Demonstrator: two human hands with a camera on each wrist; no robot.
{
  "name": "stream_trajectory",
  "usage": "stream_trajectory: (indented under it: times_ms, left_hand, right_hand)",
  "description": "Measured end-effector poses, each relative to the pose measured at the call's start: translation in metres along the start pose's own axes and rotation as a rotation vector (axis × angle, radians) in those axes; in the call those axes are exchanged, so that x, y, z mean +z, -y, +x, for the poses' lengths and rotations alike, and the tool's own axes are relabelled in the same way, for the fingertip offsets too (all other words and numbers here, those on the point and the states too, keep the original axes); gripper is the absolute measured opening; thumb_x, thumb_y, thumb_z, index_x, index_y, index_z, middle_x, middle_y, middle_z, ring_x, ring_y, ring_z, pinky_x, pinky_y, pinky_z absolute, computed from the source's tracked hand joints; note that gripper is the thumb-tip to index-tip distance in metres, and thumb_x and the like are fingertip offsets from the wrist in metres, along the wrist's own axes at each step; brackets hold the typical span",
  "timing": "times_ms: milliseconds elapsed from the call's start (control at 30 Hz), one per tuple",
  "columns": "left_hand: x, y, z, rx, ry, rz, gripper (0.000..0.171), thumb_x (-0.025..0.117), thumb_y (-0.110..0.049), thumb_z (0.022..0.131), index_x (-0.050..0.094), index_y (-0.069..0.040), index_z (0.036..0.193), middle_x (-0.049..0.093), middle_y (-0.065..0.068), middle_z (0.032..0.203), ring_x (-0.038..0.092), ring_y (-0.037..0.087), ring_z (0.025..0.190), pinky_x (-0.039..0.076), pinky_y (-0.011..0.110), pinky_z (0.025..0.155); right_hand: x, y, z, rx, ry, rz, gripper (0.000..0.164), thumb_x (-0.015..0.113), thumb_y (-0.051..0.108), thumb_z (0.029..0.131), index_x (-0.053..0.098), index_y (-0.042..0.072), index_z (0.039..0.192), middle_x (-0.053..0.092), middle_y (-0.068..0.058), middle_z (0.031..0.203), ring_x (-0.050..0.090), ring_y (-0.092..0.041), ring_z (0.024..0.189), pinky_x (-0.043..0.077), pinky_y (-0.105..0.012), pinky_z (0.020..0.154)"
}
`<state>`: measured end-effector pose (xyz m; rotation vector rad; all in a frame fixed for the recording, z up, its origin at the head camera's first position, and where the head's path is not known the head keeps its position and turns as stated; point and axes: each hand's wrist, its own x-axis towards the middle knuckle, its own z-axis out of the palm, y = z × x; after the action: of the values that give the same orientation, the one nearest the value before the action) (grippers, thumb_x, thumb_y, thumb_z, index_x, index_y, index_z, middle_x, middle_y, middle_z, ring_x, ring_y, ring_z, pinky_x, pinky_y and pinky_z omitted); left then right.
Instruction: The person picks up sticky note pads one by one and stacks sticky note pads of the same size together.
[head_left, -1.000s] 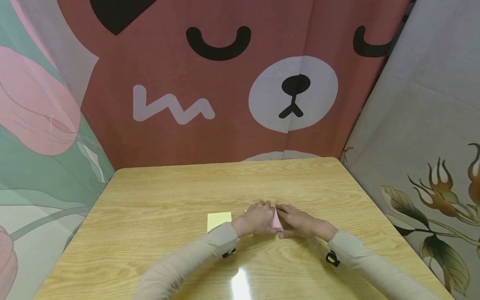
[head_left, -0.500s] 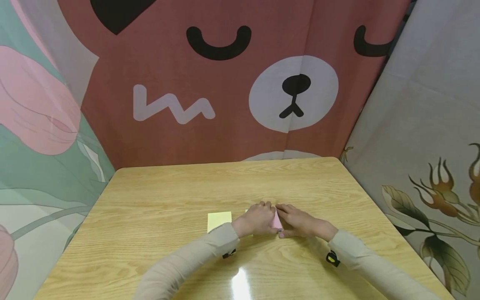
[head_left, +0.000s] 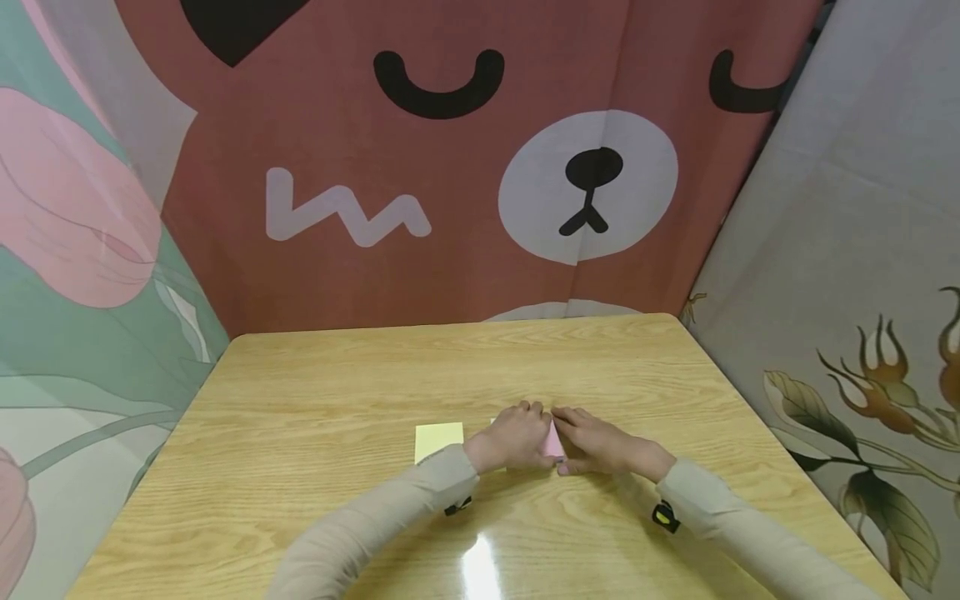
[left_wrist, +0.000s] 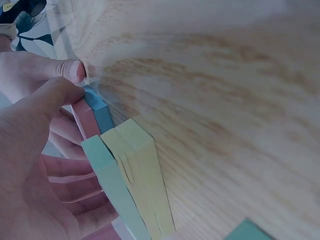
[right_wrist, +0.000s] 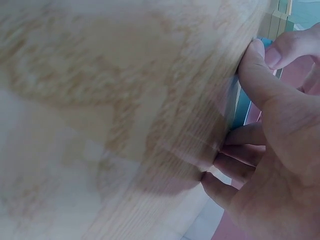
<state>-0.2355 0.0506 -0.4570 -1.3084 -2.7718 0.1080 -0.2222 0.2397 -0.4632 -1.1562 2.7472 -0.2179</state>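
My left hand (head_left: pixel 513 437) lies over the small pads of sticky notes at mid-table, its thumb at their near edge and the fingers towards the far side. A pink pad (head_left: pixel 552 443) shows between the two hands. Against it sits a blue pad (left_wrist: pixel 102 112), edge visible in the left wrist view. My right hand (head_left: pixel 600 446) grips the right side of these two, thumb at the near corner and fingertips down at the tabletop. A green pad (left_wrist: pixel 112 177) and a yellow pad (left_wrist: pixel 132 140) stand stacked together beside them, mostly hidden under my left palm in the head view.
Left of my hands, another light yellow pad (head_left: pixel 438 440) lies on the wooden table (head_left: pixel 337 392), partly behind my left sleeve. The left wrist view catches a green corner (left_wrist: pixel 247 232) at its bottom edge. Printed curtains (head_left: pixel 450 283) hang behind and on both sides.
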Motion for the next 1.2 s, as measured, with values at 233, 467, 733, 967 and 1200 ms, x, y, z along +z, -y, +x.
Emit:
stream_trajectory:
  times_ms: [233, 467, 733, 967, 1200]
  left_hand:
    - [0.001, 0.000, 0.000, 0.008, 0.006, 0.000, 0.066, 0.052, -0.060, 0.076, 0.055, -0.005, 0.111, 0.053, 0.003, 0.094, 0.050, 0.015, 0.079, 0.046, 0.023, 0.065]
    - [0.001, 0.000, 0.000, -0.003, 0.012, -0.008, 0.067, 0.051, -0.060, 0.077, 0.053, -0.005, 0.116, 0.053, 0.004, 0.098, 0.050, 0.015, 0.082, 0.046, 0.025, 0.067]
    - [0.001, 0.000, -0.002, -0.017, 0.014, -0.055, 0.069, 0.051, -0.060, 0.077, 0.048, -0.007, 0.121, 0.051, 0.003, 0.104, 0.049, 0.015, 0.087, 0.047, 0.026, 0.068]
    - [0.001, 0.000, -0.002, -0.007, -0.003, -0.043, 0.066, 0.054, -0.059, 0.076, 0.050, -0.008, 0.117, 0.052, 0.002, 0.100, 0.049, 0.015, 0.084, 0.046, 0.025, 0.066]
    - [0.000, 0.001, -0.001, -0.006, -0.008, -0.047, 0.064, 0.052, -0.061, 0.076, 0.053, -0.009, 0.113, 0.053, 0.002, 0.098, 0.047, 0.014, 0.086, 0.045, 0.026, 0.068]
  right_hand:
    - [0.000, 0.000, -0.001, 0.005, 0.006, 0.007, 0.083, 0.053, 0.049, 0.082, 0.024, -0.008, 0.134, 0.022, -0.024, 0.138, 0.022, -0.032, 0.126, 0.025, -0.043, 0.099]
    - [0.001, -0.002, -0.001, -0.002, 0.010, -0.002, 0.082, 0.051, 0.050, 0.083, 0.024, -0.007, 0.135, 0.021, -0.023, 0.139, 0.021, -0.031, 0.127, 0.025, -0.044, 0.099]
    - [-0.013, -0.002, 0.002, -0.008, 0.050, 0.038, 0.080, 0.058, 0.047, 0.080, 0.032, -0.007, 0.132, 0.028, -0.024, 0.136, 0.027, -0.035, 0.123, 0.029, -0.047, 0.096]
    - [-0.027, -0.003, 0.009, -0.009, 0.144, 0.013, 0.077, 0.065, 0.040, 0.077, 0.035, -0.006, 0.131, 0.031, -0.021, 0.134, 0.032, -0.034, 0.120, 0.032, -0.045, 0.095]
    - [-0.035, -0.004, 0.015, -0.082, 0.154, -0.042, 0.055, 0.068, 0.021, 0.077, 0.049, -0.005, 0.121, 0.042, -0.021, 0.125, 0.044, -0.034, 0.111, 0.038, -0.043, 0.089]
